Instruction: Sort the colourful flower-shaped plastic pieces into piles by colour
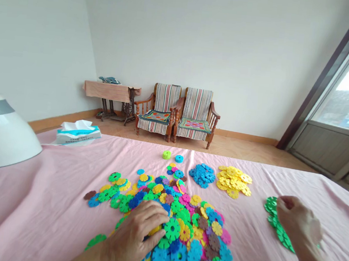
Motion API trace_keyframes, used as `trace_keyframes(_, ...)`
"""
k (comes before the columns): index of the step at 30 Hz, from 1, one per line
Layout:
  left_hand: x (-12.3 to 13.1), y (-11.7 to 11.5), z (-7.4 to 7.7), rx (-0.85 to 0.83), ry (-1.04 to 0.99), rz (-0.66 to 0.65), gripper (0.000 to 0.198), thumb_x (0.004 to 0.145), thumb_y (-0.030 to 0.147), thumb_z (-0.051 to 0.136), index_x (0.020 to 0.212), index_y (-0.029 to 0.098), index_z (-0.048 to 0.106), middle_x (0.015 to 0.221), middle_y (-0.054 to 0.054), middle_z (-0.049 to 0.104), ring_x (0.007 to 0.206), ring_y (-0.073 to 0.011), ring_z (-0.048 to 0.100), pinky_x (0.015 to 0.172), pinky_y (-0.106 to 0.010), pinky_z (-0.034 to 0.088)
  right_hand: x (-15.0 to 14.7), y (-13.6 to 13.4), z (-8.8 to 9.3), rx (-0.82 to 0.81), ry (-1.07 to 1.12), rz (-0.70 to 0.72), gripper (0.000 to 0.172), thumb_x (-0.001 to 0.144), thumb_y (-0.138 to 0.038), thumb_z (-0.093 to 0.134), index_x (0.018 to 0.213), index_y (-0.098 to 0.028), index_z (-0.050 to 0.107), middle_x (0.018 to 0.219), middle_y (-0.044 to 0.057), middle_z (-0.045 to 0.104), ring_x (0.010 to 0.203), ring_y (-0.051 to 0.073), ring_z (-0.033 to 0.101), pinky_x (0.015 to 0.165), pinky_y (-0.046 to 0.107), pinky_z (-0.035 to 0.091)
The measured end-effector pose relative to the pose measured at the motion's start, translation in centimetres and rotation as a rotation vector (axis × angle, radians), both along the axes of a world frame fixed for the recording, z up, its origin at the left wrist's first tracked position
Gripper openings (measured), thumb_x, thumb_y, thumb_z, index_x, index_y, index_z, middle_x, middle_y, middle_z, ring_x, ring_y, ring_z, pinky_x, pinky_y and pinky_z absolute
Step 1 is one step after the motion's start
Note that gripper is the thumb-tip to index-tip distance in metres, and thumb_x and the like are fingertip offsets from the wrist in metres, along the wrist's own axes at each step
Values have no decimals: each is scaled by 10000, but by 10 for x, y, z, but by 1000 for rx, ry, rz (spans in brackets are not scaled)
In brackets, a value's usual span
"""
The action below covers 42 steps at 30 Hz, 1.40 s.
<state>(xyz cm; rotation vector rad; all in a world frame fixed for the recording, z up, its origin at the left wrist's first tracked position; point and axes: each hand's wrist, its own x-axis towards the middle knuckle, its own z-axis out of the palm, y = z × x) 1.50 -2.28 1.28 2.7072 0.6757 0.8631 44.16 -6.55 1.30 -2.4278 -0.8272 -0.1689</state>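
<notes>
Fingers of left hand curl over discs.

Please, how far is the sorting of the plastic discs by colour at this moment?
Done: a blue pile and a yellow pile lie apart, each one colour. In hand: the right hand is at a green pile; the left hand rests on the mixed heap. Left: that heap is by far the largest, many colours together.
</notes>
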Motion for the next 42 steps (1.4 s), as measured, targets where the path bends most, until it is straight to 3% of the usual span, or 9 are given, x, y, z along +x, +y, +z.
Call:
trace_keyframes(4,0,4,-5,23,-76,44,190,858,131,521,1010,193,617,955,-62,652,944,-189,578,850,-348,490,11,-9,-1,-38,-57,-160,316,721,-373,463,855,-186,679,864,272,653,868,454,584,626,501,323)
trace_keyframes(8,-1,6,-6,34,-111,104,177,859,122,508,974,193,624,922,-53,661,925,-187,585,837,-348,492,-4,-2,1,62,-111,-68,407,785,-385,379,1007,-162,636,1038,257,631,992,429,547,695,501,349)
trace_keyframes(13,-2,7,-5,11,-93,154,170,867,136,495,950,199,630,912,-49,661,917,-190,583,830,-354,492,-69,17,15,186,-72,360,280,789,-383,437,896,-207,627,826,68,693,728,216,635,680,309,445)
trace_keyframes(16,-4,6,-6,-17,-78,160,169,874,145,489,948,199,631,934,-53,657,929,-189,578,843,-356,488,-129,15,23,177,53,881,234,831,-363,442,783,-215,617,751,27,665,684,171,607,668,280,466)
trace_keyframes(18,-4,6,-7,-28,-74,158,171,877,148,488,955,199,632,946,-55,654,937,-189,574,847,-357,486,-167,6,25,111,136,1139,205,857,-319,454,784,-220,617,782,18,653,721,155,595,690,269,466)
trace_keyframes(22,-3,6,-6,-32,-82,162,172,880,159,485,948,195,640,939,-59,654,928,-189,574,834,-354,490,-214,-11,22,55,81,1353,260,813,-254,562,1069,-240,601,1056,45,626,998,202,541,881,353,423)
trace_keyframes(25,-3,7,-5,-44,-86,166,183,882,156,478,950,196,643,935,-59,652,922,-188,576,835,-352,491,-225,-15,21,-45,13,1418,353,807,-279,598,1160,-275,577,1119,38,615,1039,228,512,942,410,371)
trace_keyframes(31,-4,6,-6,-57,-87,164,180,878,143,484,950,199,639,941,-52,649,918,-185,572,834,-350,483,-227,-11,23,-156,-77,1426,193,870,-298,551,1044,-285,633,1035,-1,652,955,198,536,877,362,386)
trace_keyframes(42,-4,7,-6,-54,-79,156,175,874,135,491,957,198,631,950,-50,647,932,-184,566,850,-349,470,-228,-10,4,27,-411,1445,119,873,-162,497,825,-209,595,794,4,616,724,161,520,722,322,388)
